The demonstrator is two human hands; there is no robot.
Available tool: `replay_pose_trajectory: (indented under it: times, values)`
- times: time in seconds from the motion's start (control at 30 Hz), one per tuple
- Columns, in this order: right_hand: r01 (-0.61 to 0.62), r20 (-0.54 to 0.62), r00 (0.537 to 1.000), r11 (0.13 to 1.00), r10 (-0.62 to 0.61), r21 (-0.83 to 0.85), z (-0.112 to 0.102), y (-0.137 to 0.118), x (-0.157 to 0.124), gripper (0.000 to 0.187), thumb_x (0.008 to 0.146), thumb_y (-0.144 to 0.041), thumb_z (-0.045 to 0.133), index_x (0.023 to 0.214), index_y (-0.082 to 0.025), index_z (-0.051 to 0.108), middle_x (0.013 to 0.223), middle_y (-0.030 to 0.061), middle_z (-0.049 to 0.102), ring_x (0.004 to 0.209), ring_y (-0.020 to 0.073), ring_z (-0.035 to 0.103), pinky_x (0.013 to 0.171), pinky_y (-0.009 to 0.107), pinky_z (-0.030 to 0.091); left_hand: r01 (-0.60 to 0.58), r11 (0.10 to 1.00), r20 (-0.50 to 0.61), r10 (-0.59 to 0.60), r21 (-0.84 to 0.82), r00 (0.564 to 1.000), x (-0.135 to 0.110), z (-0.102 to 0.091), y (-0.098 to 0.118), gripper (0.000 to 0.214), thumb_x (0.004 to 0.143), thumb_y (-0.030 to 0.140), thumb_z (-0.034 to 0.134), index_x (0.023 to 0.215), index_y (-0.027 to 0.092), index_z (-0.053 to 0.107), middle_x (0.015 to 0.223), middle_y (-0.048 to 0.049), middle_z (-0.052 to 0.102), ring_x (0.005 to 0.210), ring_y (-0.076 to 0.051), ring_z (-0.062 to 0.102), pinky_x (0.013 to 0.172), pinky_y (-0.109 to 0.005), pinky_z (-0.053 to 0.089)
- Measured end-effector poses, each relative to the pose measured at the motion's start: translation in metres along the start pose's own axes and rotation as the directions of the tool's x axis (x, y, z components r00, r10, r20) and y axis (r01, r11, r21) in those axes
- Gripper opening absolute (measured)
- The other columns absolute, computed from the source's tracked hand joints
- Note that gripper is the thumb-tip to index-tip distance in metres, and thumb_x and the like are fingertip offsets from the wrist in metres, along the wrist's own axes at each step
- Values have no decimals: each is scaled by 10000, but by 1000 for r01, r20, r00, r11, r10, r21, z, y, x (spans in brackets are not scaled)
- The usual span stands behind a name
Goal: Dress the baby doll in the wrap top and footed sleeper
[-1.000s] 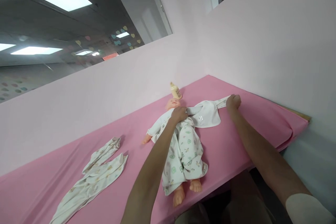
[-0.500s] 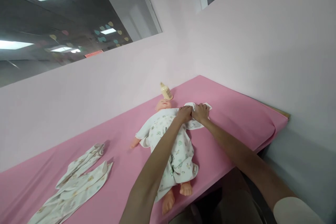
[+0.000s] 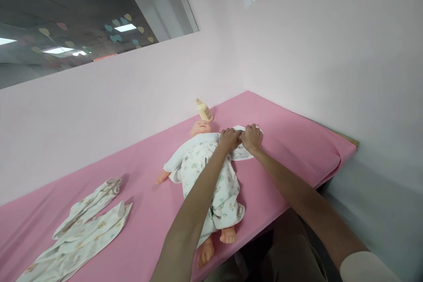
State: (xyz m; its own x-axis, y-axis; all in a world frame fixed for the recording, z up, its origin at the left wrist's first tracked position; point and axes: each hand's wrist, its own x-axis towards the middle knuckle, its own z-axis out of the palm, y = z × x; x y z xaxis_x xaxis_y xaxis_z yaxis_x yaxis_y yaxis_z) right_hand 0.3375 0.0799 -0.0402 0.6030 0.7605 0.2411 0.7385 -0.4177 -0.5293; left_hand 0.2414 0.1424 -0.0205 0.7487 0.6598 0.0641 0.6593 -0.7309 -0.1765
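Note:
A baby doll (image 3: 200,127) lies face up on a pink padded table, dressed in white trousers (image 3: 224,194) with a small green print, its bare feet toward me. White cloth covers its chest and the arm on the left. At its other side, my left hand (image 3: 229,140) is closed over the arm and sleeve area. My right hand (image 3: 251,138) grips the white garment (image 3: 240,154) just beside it, fingers curled into the fabric. The two hands nearly touch. The doll's arm there is hidden under the hands and cloth.
A cream-coloured bottle (image 3: 204,111) stands behind the doll's head, near the wall. Printed baby trousers (image 3: 89,229) lie spread on the left of the pink table (image 3: 148,172). White walls (image 3: 313,53) border the table at the back and right.
The view has shifted slightly, so everything sits a little further left and higher. Both hands keep hold of the cloth, with only slight finger movement.

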Motion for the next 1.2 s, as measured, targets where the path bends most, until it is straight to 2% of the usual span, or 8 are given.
replay_pose_trajectory:
  times: [0.17,0.33,0.57,0.7,0.9,1.03,1.1,1.2]
  values:
    - [-102,53,994,973,93,207,-3,4,5,238,904,-203,384,1026,-166,585,1009,141,649,945,263,608,807,378,432,17,996,1,-17,-85,1000,0,-6,0,362,834,411,531,1158,257,580,1145,-81,626,1110,-277,540,948,-412,390]
    - [-313,152,948,744,279,590,0,14,19,129,753,-169,474,820,-191,582,843,62,649,790,202,597,673,281,451,65,987,8,-65,-145,998,1,-9,-1,362,781,371,553,1117,239,583,1099,-74,646,1060,-270,565,922,-402,410]
    - [-419,257,901,539,350,731,11,18,28,136,696,-87,427,735,-186,511,606,-10,542,554,121,532,487,208,429,116,973,-26,-124,-198,992,1,-11,-3,386,779,368,558,1141,235,557,1068,-77,647,1023,-265,588,905,-377,413]
    - [-435,304,895,492,325,754,12,14,26,134,723,-103,442,647,-213,435,542,-32,489,497,117,529,480,218,441,150,962,-50,-166,-228,985,0,-13,-2,356,826,365,519,1153,225,523,1077,-84,641,1033,-261,590,879,-361,419]
    - [-321,249,947,572,203,755,11,19,21,47,786,-235,501,768,-192,506,705,-1,593,633,131,587,543,219,457,177,951,-84,-204,-252,975,0,-11,0,347,860,415,525,1156,233,521,1072,-84,642,1033,-262,599,877,-361,425]
    - [-237,202,970,682,132,691,5,19,14,155,781,-270,548,902,-174,567,895,58,645,827,190,612,689,274,470,219,937,-139,-263,-272,955,0,-6,0,420,869,407,537,1229,199,481,1146,-118,608,1113,-266,562,931,-365,409]
    - [-143,131,988,805,81,576,1,15,7,199,812,-259,528,978,-162,581,1026,107,634,943,230,597,786,323,453,238,927,-143,-288,-290,947,1,-4,1,470,876,413,533,1273,175,451,1198,-140,579,1149,-270,541,954,-372,404]
    - [35,1,999,977,-36,209,-6,6,-2,267,889,-252,437,1069,-122,584,1147,175,588,1052,278,559,871,378,408,244,923,-139,-294,-296,946,2,-3,1,493,876,386,545,1298,155,441,1259,-161,534,1191,-274,514,981,-378,399]
